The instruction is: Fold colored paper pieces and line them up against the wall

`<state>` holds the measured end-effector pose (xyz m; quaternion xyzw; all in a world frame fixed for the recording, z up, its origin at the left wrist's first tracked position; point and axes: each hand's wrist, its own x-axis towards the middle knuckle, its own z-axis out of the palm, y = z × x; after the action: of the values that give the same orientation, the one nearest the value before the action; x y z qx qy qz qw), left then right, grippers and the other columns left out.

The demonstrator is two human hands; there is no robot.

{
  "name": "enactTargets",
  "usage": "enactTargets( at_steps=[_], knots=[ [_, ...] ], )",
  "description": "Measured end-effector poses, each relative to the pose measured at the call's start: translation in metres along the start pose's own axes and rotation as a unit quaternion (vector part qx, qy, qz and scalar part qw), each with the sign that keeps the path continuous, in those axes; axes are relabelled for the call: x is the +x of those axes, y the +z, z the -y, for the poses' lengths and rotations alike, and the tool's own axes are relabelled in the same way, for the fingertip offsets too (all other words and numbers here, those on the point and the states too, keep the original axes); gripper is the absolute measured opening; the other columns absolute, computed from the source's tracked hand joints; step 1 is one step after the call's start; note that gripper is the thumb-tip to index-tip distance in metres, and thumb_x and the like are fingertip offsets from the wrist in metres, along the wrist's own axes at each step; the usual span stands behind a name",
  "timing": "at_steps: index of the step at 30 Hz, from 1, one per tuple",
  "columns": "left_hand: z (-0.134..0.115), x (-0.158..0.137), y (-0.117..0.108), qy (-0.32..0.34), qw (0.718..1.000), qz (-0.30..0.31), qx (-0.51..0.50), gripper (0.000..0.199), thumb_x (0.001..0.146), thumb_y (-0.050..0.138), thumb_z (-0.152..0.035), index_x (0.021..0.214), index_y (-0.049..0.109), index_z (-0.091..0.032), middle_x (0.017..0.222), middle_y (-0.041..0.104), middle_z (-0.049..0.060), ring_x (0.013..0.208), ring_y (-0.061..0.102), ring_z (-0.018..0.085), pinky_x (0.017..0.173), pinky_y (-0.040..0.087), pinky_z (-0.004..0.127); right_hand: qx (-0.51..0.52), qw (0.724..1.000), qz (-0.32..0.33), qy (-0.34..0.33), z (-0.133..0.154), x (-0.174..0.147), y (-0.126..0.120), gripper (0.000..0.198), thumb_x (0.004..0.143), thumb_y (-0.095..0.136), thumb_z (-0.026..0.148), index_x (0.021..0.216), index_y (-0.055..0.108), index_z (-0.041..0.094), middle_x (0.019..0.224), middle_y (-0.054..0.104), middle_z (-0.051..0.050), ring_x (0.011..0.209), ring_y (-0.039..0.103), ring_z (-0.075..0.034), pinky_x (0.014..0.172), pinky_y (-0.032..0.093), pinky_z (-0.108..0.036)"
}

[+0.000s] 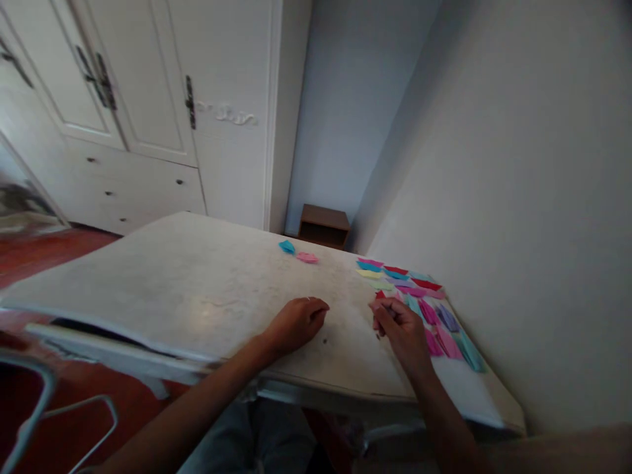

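Observation:
My left hand point(299, 322) rests low over the middle of the white table, its fingers curled inward. Whatever lies within them, if anything, is hidden. To its right, my right hand point(401, 329) has thumb and fingers pinched together, and I cannot make out what is between them. A small red folded piece point(379, 295) shows just beyond its fingertips; whether they touch is unclear. Beside that hand lie several rows of folded coloured pieces, perhaps paper or cloth, among them a magenta one point(428, 312) and a teal one point(471, 352).
A blue folded piece point(287, 247) and a pink one point(307, 257) lie near the far edge of the white table point(162, 283). A wall point(533, 230) borders the table's right side. Behind stand a white wardrobe point(237, 171) and a brown open box-like unit point(324, 216).

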<state>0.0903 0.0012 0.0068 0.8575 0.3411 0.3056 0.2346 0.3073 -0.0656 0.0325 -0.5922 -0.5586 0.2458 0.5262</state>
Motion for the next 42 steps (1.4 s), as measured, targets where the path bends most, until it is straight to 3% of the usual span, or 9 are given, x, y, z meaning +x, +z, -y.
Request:
enactTargets(
  at_steps=[7,10,13,18,24,29,32,36,42],
  knots=[
    [0.053,-0.029,-0.043,-0.171,0.963,-0.146,-0.146,0.023,0.082,0.053,-0.022,0.094,0.07,-0.014,0.08,0.073,0.005,0.072,0.066,0.017,0.068,0.051,0.027,-0.023,0.987,0.15,-0.045,0.006,0.077,0.097,0.032,0.082,0.059,0.047,0.071,0.063,0.017,0.055,0.059,0.002,0.047,0.051,-0.012,0.047,0.039,-0.024],
    [0.068,-0.036,-0.053,-0.195,0.945,-0.194,-0.177,0.022,0.081,0.054,-0.023,0.093,0.07,-0.013,0.078,0.072,0.005,0.069,0.066,0.016,0.066,0.051,0.027,-0.129,0.977,0.132,-0.109,-0.001,0.107,0.133,0.025,0.085,0.053,0.038,0.079,0.065,0.017,0.072,0.068,-0.003,0.066,0.063,-0.017,0.063,0.049,-0.028],
    [0.073,-0.04,-0.058,-0.207,0.933,-0.222,-0.194,0.021,0.082,0.053,-0.022,0.092,0.07,-0.014,0.077,0.072,0.005,0.069,0.066,0.016,0.066,0.052,0.027,-0.298,0.935,0.113,-0.158,-0.006,0.131,0.159,0.023,0.085,0.049,0.025,0.098,0.066,0.015,0.104,0.071,-0.011,0.095,0.065,-0.021,0.085,0.049,-0.032],
    [0.069,-0.041,-0.061,-0.215,0.928,-0.233,-0.194,0.019,0.082,0.054,-0.021,0.092,0.069,-0.015,0.078,0.073,0.004,0.071,0.067,0.016,0.067,0.052,0.027,-0.409,0.892,0.129,-0.142,-0.01,0.15,0.183,0.034,0.08,0.052,0.014,0.113,0.063,0.011,0.122,0.064,-0.018,0.114,0.058,-0.026,0.094,0.043,-0.034],
    [0.064,-0.041,-0.063,-0.228,0.93,-0.228,-0.176,0.018,0.082,0.055,-0.02,0.092,0.07,-0.015,0.077,0.072,0.003,0.07,0.066,0.016,0.066,0.051,0.026,-0.466,0.855,0.183,-0.132,-0.008,0.152,0.183,0.027,0.088,0.044,0.015,0.102,0.066,0.013,0.103,0.071,-0.016,0.098,0.064,-0.026,0.087,0.045,-0.035],
    [0.061,-0.041,-0.064,-0.216,0.94,-0.221,-0.144,0.018,0.082,0.055,-0.02,0.091,0.071,-0.017,0.078,0.073,0.003,0.071,0.066,0.017,0.069,0.051,0.027,-0.467,0.836,0.225,-0.18,-0.003,0.138,0.166,0.038,0.086,0.047,0.01,0.121,0.061,0.011,0.14,0.054,-0.016,0.128,0.049,-0.022,0.105,0.036,-0.03],
    [0.061,-0.04,-0.063,-0.212,0.943,-0.219,-0.133,0.018,0.082,0.055,-0.021,0.091,0.071,-0.018,0.079,0.074,0.003,0.071,0.067,0.017,0.07,0.051,0.027,-0.494,0.819,0.226,-0.182,-0.001,0.126,0.155,0.025,0.09,0.047,0.014,0.101,0.068,0.01,0.148,0.043,-0.022,0.118,0.059,-0.025,0.102,0.041,-0.034],
    [0.063,-0.039,-0.063,-0.209,0.946,-0.211,-0.133,0.018,0.082,0.056,-0.021,0.09,0.071,-0.017,0.078,0.074,0.004,0.071,0.067,0.017,0.069,0.05,0.027,-0.514,0.805,0.231,-0.184,0.004,0.111,0.138,0.027,0.091,0.045,0.011,0.079,0.07,0.012,0.145,0.047,-0.022,0.097,0.069,-0.027,0.091,0.05,-0.038],
    [0.055,-0.039,-0.064,-0.193,0.935,-0.208,-0.214,0.02,0.08,0.059,-0.03,0.089,0.07,-0.016,0.079,0.072,0.005,0.069,0.065,0.016,0.064,0.05,0.025,-0.393,0.834,0.11,-0.37,0.022,0.073,0.117,0.028,0.097,0.044,0.018,0.109,0.069,0.017,0.13,0.064,-0.012,0.117,0.061,-0.025,0.097,0.051,-0.041]
  ],
)
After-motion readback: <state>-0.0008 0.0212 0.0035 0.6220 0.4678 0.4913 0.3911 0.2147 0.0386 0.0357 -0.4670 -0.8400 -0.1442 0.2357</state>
